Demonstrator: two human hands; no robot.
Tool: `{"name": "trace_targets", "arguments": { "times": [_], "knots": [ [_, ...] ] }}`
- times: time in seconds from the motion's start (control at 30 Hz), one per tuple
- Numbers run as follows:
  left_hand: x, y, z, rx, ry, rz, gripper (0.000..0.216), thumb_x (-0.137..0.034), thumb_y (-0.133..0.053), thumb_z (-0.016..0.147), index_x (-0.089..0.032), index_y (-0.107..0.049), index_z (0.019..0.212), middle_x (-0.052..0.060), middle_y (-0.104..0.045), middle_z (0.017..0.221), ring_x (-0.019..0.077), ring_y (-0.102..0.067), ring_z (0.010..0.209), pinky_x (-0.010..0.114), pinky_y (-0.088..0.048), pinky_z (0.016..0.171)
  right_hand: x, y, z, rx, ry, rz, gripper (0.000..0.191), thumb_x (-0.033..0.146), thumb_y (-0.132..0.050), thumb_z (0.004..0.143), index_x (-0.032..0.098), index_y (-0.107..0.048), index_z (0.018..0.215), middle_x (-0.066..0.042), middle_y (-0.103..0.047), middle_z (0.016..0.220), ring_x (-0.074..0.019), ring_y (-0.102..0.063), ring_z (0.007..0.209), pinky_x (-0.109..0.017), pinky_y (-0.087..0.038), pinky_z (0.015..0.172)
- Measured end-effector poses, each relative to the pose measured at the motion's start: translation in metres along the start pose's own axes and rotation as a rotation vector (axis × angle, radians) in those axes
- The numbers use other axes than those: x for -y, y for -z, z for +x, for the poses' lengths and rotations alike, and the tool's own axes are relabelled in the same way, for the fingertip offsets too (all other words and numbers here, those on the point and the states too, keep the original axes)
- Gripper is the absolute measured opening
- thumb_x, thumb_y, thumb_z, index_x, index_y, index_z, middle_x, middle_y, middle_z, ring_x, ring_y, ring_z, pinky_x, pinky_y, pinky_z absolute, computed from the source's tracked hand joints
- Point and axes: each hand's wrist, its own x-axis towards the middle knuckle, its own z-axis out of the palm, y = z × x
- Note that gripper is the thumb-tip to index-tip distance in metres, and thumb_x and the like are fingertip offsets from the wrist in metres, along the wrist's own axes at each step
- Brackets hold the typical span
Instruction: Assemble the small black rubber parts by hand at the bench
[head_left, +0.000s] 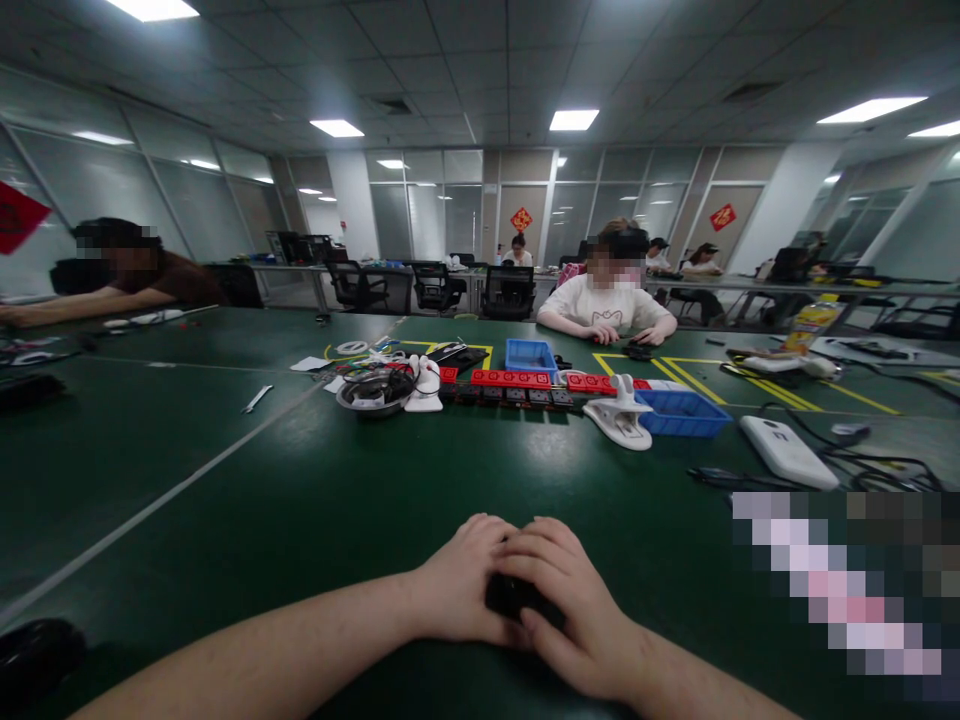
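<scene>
A small black rounded object (517, 597) lies between my two hands low over the green table, at the bottom centre of the head view. Most of it is hidden, so its exact kind does not show; its size and shape resemble a computer mouse. My left hand (465, 580) is wrapped against its left side, fingertips partly covered. From the right, my right hand (574, 605) curls over its top, with the thumb along the near side. The fingers of both hands meet at the far end.
Ahead on the green table (300, 500) are a metal bowl (375, 390) of cables, white clamps (622, 415), a red-and-black strip (510, 385) and blue bins (682, 412). A white box (787, 450) and cables lie right. A black glossy object (37, 650) sits lower left. A person (611, 300) sits opposite.
</scene>
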Motion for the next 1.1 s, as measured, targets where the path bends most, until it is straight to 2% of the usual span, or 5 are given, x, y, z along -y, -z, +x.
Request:
{"name": "trace_targets", "arguments": {
  "times": [0.13,0.23,0.4,0.8,1.1],
  "knots": [
    [-0.003,0.001,0.001,-0.028,0.043,-0.016,0.071,-0.047,-0.074,0.052,-0.019,-0.047,0.112,0.005,-0.05,0.106,0.024,-0.046,0.097,0.039,-0.037,0.091,-0.004,-0.004,0.0,-0.084,-0.143,-0.005,0.029,0.038,-0.045,0.082,0.017,-0.049,0.102,-0.009,-0.055,0.097,-0.0234,-0.05,0.091,-0.044,-0.036,0.086],
    [-0.004,0.001,0.001,-0.044,0.1,0.012,0.071,-0.051,-0.075,0.049,-0.017,-0.049,0.106,0.006,-0.05,0.101,0.0244,-0.047,0.093,0.042,-0.038,0.089,-0.007,-0.007,0.0,-0.115,-0.185,-0.015,0.04,0.054,-0.04,0.083,0.017,-0.049,0.096,-0.008,-0.054,0.09,-0.0223,-0.049,0.083,-0.04,-0.04,0.077],
    [-0.005,-0.003,0.0,-0.059,0.119,0.081,0.066,-0.053,-0.074,0.048,-0.016,-0.049,0.098,0.005,-0.05,0.095,0.024,-0.048,0.092,0.051,-0.023,0.101,-0.009,-0.01,-0.001,-0.097,-0.242,-0.042,0.046,0.062,-0.04,0.08,0.017,-0.048,0.087,-0.006,-0.051,0.082,-0.0214,-0.047,0.075,-0.039,-0.039,0.07],
    [-0.006,0.001,0.001,-0.024,0.129,0.035,0.045,-0.04,-0.076,0.051,-0.018,-0.053,0.083,0.002,-0.05,0.09,0.0203,-0.047,0.086,0.032,-0.041,0.078,-0.007,-0.009,0.001,-0.053,-0.255,-0.06,0.021,0.038,-0.054,0.077,0.018,-0.05,0.081,-0.004,-0.05,0.078,-0.0195,-0.045,0.074,-0.036,-0.04,0.068],
    [0.004,-0.001,0.002,0.014,-0.012,-0.007,0.036,-0.028,-0.073,0.054,-0.023,-0.059,0.086,-0.001,-0.054,0.094,0.0206,-0.05,0.092,0.033,-0.036,0.087,-0.003,-0.002,0.004,-0.009,-0.065,0.006,0.025,0.016,-0.043,0.072,0.021,-0.057,0.093,-0.005,-0.058,0.091,-0.0208,-0.05,0.087,-0.04,-0.039,0.079]
  ]
}}
